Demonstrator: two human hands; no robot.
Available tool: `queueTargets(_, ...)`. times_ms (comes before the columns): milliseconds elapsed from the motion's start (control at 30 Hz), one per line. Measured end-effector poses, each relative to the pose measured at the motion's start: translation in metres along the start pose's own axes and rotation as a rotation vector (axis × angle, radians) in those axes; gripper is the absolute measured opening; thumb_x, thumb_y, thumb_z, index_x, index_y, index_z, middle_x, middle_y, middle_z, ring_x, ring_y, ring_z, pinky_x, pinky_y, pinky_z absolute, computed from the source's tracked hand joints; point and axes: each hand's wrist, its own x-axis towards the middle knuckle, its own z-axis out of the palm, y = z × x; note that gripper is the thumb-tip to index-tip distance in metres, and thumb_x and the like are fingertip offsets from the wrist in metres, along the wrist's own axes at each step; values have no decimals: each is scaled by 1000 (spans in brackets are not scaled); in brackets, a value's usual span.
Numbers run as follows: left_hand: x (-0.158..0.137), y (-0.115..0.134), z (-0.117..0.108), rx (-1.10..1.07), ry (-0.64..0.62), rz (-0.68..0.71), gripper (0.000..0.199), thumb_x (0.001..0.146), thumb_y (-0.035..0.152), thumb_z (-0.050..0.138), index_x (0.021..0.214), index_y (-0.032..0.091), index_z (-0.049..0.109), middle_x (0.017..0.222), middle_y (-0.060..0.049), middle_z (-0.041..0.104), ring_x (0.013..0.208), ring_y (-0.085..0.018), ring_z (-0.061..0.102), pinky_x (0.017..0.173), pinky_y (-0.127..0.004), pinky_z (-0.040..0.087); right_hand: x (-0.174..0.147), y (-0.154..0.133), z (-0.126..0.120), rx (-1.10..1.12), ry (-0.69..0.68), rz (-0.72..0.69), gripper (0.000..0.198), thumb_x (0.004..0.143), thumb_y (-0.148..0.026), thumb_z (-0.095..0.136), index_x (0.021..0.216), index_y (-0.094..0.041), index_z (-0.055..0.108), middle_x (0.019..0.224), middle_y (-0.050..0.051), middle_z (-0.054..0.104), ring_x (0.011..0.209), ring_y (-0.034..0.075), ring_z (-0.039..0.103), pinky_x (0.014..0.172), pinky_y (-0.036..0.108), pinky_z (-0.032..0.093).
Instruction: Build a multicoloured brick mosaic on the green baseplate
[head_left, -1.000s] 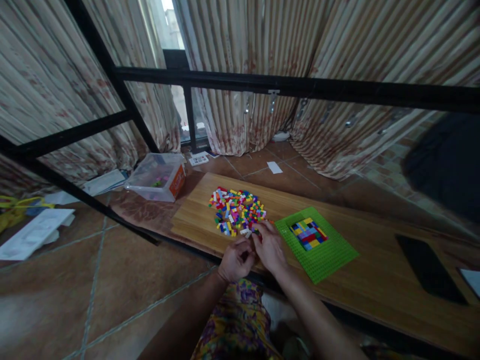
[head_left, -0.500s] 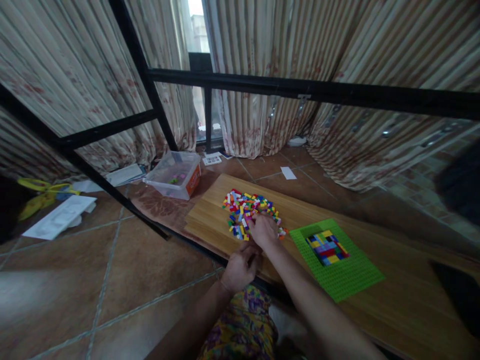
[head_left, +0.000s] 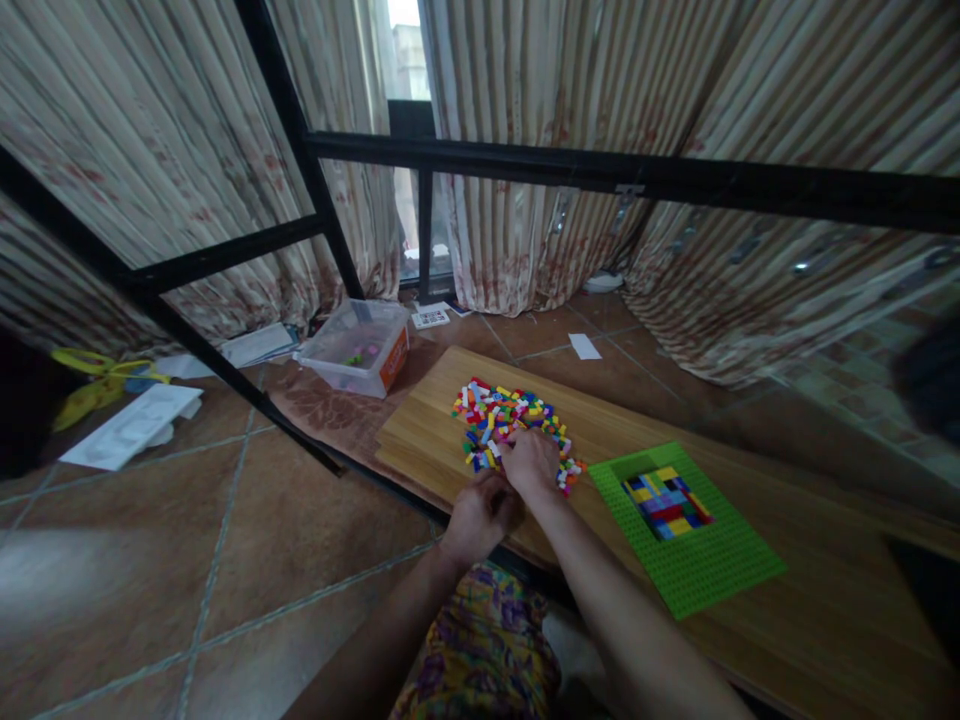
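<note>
A pile of small multicoloured building bricks (head_left: 480,405) is spread over the wooden board (head_left: 420,440). My right hand (head_left: 531,460) reaches down into the near side of the pile, its fingers bent together among the bricks; the fingertips are partly hidden. Close beside it, at the board's front edge, my left hand (head_left: 481,512) is closed with its fingers curled in. What it holds, if anything, is too small to make out. To the right lies a green studded baseplate (head_left: 727,560), bearing a block of joined bricks (head_left: 667,502) in yellow, blue, red and other colours.
A clear plastic box (head_left: 352,350) with a few pieces inside stands beyond the board's left end. A black metal frame (head_left: 480,155) crosses in front of the curtains. A white card (head_left: 585,346) and a white tray-like piece (head_left: 131,425) lie on the tiled floor.
The view has shifted slightly, moving the scene a little to the right. My right hand stays at the pile, and my left hand remains curled just below it.
</note>
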Motion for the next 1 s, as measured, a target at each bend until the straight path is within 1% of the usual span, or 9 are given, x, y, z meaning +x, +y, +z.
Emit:
queueTargets(200, 3, 5, -1, -13, 0, 3, 16, 75, 6, 52, 80, 17, 63, 85, -5, 60, 81, -17, 59, 74, -27, 47, -10, -4, -1, 83, -21, -22, 11, 79, -24, 63, 84, -19, 71, 91, 13, 71, 91, 25, 64, 81, 36, 45)
queueTargets(333, 3, 5, -1, -29, -8, -9, 15, 75, 7, 52, 78, 17, 63, 84, -5, 61, 81, -17, 59, 74, -28, 48, -12, -3, 0, 228, -48, -10, 13, 79, -17, 60, 87, -21, 69, 89, 7, 73, 88, 23, 65, 80, 33, 46)
queueTargets(400, 3, 3, -2, -27, -13, -24, 15, 75, 7, 52, 78, 17, 63, 85, -5, 62, 81, -17, 59, 75, -28, 48, -11, 2, 0, 377, -38, 4, 13, 79, -18, 59, 87, -22, 68, 89, 6, 73, 88, 22, 66, 79, 33, 47)
queueTargets(500, 2, 1, -2, -37, -7, -58, 16, 77, 9, 53, 83, 18, 65, 88, -4, 63, 84, -17, 60, 79, -28, 48, -13, 14, -1, 738, -6, 61, 16, 78, -25, 60, 91, -21, 69, 90, 5, 73, 86, 22, 67, 80, 34, 50)
queueTargets(600, 2, 1, -1, -115, 65, -121, 15, 84, 20, 54, 95, 18, 64, 90, -4, 65, 84, -17, 61, 78, -28, 48, -23, 24, -9, 1111, -45, 176, 27, 74, -34, 63, 96, -21, 69, 87, 4, 73, 76, 21, 66, 68, 34, 52)
queueTargets(700, 4, 7, 1, -277, 142, -177, 25, 87, 33, 56, 107, 18, 60, 89, -3, 65, 77, -14, 61, 71, -26, 49, -39, 25, -23, 1310, -97, 240, 32, 70, -41, 69, 94, -21, 69, 82, 3, 73, 67, 18, 64, 58, 30, 49)
queueTargets(767, 7, 15, 3, -389, 149, -185, 28, 87, 37, 58, 106, 18, 59, 86, -2, 65, 74, -13, 61, 69, -25, 50, -50, 23, -33, 1362, -85, 241, 31, 67, -42, 74, 89, -20, 70, 80, 2, 72, 68, 17, 63, 61, 28, 48)
queueTargets(867, 11, 29, 5, -518, 172, -216, 28, 84, 42, 61, 98, 17, 60, 84, -2, 66, 71, -13, 62, 67, -24, 51, -63, 18, -46, 1397, -51, 237, 29, 67, -44, 75, 83, -20, 70, 77, 2, 71, 69, 16, 62, 66, 29, 49)
queueTargets(1000, 12, 43, 4, -563, 196, -249, 29, 81, 45, 62, 91, 17, 61, 84, -2, 66, 69, -13, 62, 63, -24, 52, -74, 20, -56, 1340, -38, 187, 26, 71, -44, 73, 82, -21, 71, 75, 1, 70, 71, 16, 62, 70, 30, 49)
